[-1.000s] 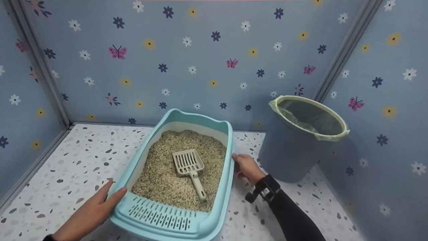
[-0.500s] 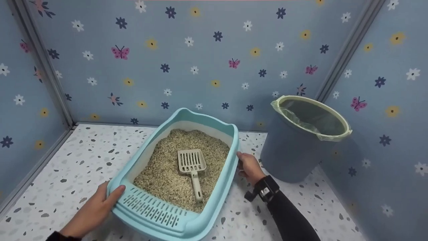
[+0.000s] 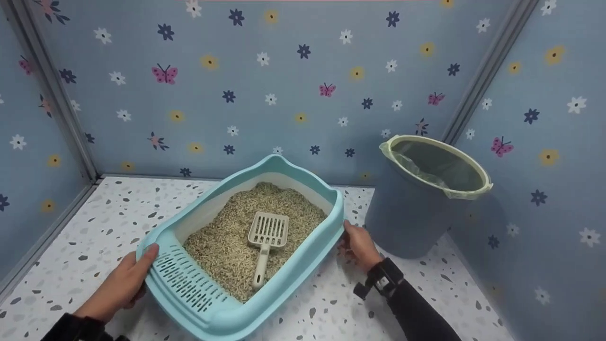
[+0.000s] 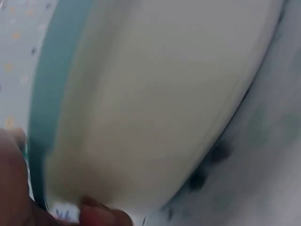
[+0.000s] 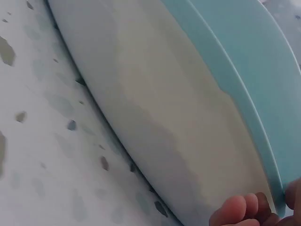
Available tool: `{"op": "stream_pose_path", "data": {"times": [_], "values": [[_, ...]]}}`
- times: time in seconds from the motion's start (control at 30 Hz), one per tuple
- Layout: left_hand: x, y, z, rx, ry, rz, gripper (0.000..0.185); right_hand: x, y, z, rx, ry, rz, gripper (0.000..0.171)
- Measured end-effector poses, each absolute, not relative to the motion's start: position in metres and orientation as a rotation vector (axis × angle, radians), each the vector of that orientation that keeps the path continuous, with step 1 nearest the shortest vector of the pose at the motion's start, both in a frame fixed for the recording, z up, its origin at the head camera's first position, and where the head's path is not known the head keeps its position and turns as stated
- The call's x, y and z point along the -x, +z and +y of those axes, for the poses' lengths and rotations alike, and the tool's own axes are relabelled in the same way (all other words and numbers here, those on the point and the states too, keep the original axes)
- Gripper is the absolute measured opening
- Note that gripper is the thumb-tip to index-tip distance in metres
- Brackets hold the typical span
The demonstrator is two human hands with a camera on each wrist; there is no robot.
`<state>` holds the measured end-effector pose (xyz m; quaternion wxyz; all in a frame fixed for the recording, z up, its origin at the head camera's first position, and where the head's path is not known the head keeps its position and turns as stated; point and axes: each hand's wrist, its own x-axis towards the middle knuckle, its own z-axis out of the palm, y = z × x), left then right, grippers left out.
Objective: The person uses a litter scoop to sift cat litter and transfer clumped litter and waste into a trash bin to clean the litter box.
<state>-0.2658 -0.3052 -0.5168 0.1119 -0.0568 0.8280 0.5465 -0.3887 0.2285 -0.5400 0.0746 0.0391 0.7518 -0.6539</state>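
Walls: blue panels printed with flowers and butterflies (image 3: 164, 74), enclosing the work area on three sides.
Surface: white speckled bench (image 3: 94, 237), carrying the tray and the bin.
Litter tray: light-blue tray (image 3: 303, 177) with a cream lower shell, standing on the bench at an angle, slotted end nearest the person, raised end toward the back wall.
Contents: pale pellet litter (image 3: 222, 246) fills the tray; a cream slotted scoop (image 3: 266, 237) lies on the litter, head toward the back wall, handle toward the person.
Left hand: left hand (image 3: 120, 284) grips the rim at the tray's near left corner; thumb over the rim, fingers (image 4: 101, 214) curled under the cream shell.
Right hand: right hand (image 3: 360, 244) holds the tray's right side; fingers (image 5: 240, 209) curled under the rim against the cream shell.
Bin: grey bin (image 3: 407, 218) with a pale green liner folded over its rim, standing just right of the tray, near the right hand.
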Motion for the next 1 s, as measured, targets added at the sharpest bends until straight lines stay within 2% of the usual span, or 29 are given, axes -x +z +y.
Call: {"op": "stream_pose_path", "data": {"times": [0.17, 0.33, 0.43, 0.57, 0.77, 0.87, 1.0], "values": [[0.237, -0.521, -0.277, 0.144, 1.663, 2.332, 0.080, 0.417, -0.539, 0.236, -0.184, -1.948, 2.370, 0.045], [0.241, -0.523, -0.270, 0.176, 1.731, 2.314, 0.068, 0.420, -0.538, 0.238, -0.092, -1.925, 2.388, 0.043], [0.252, -0.523, -0.283, 0.207, 1.709, 2.316, 0.067, 0.412, -0.540, 0.236, -0.062, -1.937, 2.371, 0.042], [0.271, -0.523, -0.306, 0.128, 1.700, 2.315, 0.068, 0.393, -0.546, 0.232, -0.086, -1.991, 2.337, 0.041], [0.293, -0.522, -0.324, 0.097, 1.704, 2.341, 0.078, 0.362, -0.551, 0.229, -0.027, -2.029, 2.321, 0.044], [0.283, -0.516, -0.316, 0.085, 1.696, 2.354, 0.080, 0.365, -0.548, 0.233, -0.076, -1.981, 2.325, 0.044], [0.247, -0.510, -0.292, 0.041, 1.705, 2.274, 0.080, 0.392, -0.542, 0.238, -0.114, -1.887, 2.373, 0.042]]}}
